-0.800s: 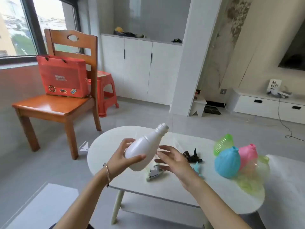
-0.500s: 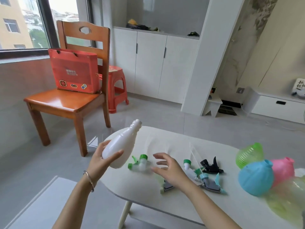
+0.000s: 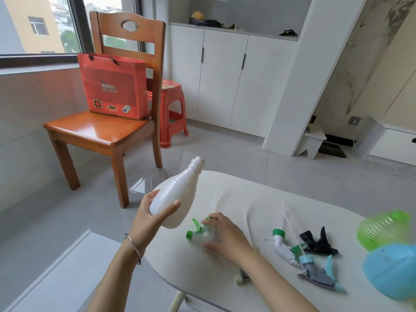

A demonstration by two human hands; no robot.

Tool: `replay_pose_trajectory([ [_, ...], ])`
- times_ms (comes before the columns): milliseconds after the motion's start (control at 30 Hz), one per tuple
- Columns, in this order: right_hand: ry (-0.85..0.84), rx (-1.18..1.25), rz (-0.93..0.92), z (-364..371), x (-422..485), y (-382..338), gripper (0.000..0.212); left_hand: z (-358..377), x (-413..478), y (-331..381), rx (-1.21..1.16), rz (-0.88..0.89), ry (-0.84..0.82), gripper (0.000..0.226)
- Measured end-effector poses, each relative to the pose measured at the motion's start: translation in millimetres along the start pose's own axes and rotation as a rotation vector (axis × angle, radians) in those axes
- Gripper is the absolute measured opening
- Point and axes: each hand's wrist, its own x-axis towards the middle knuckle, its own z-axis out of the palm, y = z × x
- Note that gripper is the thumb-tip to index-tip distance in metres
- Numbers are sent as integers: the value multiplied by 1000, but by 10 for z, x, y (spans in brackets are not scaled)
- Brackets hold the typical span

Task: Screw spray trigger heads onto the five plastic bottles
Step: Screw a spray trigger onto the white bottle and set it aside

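Right hand (image 3: pixel 227 235) is now further left than before, curling fingers and thumb round the green trigger head (image 3: pixel 194 231) lying on the table (image 3: pixel 247 199). Left hand (image 3: pixel 149 218) is gripping the white bottle (image 3: pixel 175 194) by its base, neck tilting up, just beside that head.

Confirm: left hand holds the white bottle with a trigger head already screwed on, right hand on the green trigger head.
No: in the head view the white bottle in the left hand has a bare threaded neck. The right hand is on the green trigger head.
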Motion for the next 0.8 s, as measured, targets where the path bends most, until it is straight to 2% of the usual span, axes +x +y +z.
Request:
replay_pose_trajectory([
  [67,38,15,-37,-43,-15,16,51,71,20,4,-4,9,-7,77],
  [133,158,139,-53,-178,-43,18,47,127,31,6,2,11,-13,75],
  [300,428,891,25,-788,-200,27,34,254,-13,-8,12,-10,-21,84],
  [400,514,1472,86,-1068,-320,129,33,312,-41,-37,-44,-55,-57,83],
  [467,559,1724,146,-1210,-436,208,29,351,-65,-54,-103,-89,-88,80],
  [633,628,1745,189,-1377,-652,322,43,417,-88,-94,-157,-123,-91,78],
  [800,581,1728,171,-1437,-779,349,33,422,-105,-113,-168,-130,-102,80],
])
